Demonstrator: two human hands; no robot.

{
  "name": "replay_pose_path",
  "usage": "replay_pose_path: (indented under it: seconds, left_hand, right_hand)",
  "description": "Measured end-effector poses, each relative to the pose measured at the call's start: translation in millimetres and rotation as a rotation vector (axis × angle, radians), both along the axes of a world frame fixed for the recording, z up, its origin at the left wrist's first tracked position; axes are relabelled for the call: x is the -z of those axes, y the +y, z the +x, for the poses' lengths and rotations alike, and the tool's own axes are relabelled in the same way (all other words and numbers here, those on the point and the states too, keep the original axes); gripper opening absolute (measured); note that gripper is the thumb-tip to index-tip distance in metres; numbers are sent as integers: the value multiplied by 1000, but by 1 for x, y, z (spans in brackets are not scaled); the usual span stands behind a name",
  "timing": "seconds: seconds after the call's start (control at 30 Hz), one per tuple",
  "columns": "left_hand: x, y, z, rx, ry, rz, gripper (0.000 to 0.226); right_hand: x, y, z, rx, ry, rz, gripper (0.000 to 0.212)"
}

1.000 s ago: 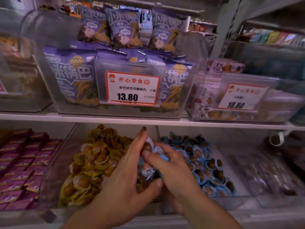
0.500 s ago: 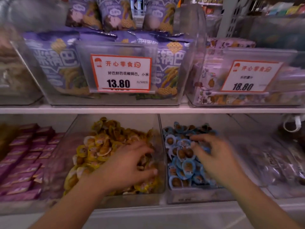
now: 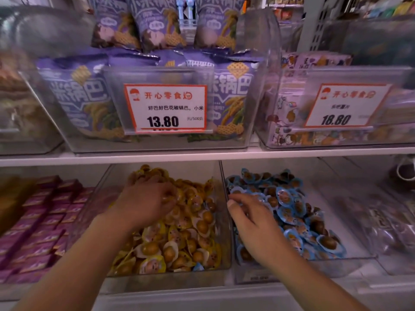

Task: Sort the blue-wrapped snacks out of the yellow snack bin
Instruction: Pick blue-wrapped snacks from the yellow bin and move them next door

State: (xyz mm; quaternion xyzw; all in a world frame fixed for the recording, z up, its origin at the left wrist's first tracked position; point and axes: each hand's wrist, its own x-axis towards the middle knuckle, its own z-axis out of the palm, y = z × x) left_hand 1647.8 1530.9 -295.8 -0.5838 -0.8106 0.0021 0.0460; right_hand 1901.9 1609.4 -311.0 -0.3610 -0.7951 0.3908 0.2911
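Observation:
A clear bin (image 3: pixel 161 282) on the lower shelf holds a pile of yellow-wrapped snacks (image 3: pixel 190 239). One blue-wrapped snack (image 3: pixel 198 266) lies among them at the front right corner. My left hand (image 3: pixel 143 205) reaches into the back of this pile, its fingers blurred and pressing among the wrappers, with nothing plainly held. The neighbouring clear bin (image 3: pixel 258 277) on the right holds blue-wrapped snacks (image 3: pixel 292 209). Over that bin's left side, just past the divider, my right hand (image 3: pixel 253 223) hovers with its fingers loosely bent and touching the blue wrappers.
Purple boxes (image 3: pixel 38 221) fill the lower shelf to the left. Above the shelf board (image 3: pixel 202 154), clear bins hold purple snack bags (image 3: pixel 74 102) and carry price tags (image 3: pixel 165 108) reading 13.80 and 18.80. Another clear bin (image 3: pixel 381 221) sits at the lower right.
My hands were together over the yellow bin with blue-wrapped snacks. The right hand carried them to the blue bin and now rests at its left side. The left hand reached deeper into the yellow pile.

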Motion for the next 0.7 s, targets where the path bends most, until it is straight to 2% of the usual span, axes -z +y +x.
replay_pose_path:
  seconds: [0.1,0.2,0.3,0.4,0.5,0.63,0.7]
  left_hand:
    - [4,2,1,-6,111,195,33]
    - [8,12,23,199,-50,280,33]
    - [23,28,58,344,-314,94,39]
    - [40,49,64,248,-262,-137,55]
    - [29,67,50,189,-259,-290,71]
    - [8,66,22,130,-308,-371,59]
    - [-1,60,6,97,-253,-404,46]
  right_hand:
    - [0,-2,-1,13,8,33,12]
    - [0,-3,-2,8,4,26,10]
    - [-1,-3,-3,8,12,45,9]
    - [0,-2,-3,5,18,19,8]
    - [1,-1,-3,1,14,8,17]
    - [0,-1,-2,-5,1,11,17]
    - [1,0,-3,-3,2,15,14]
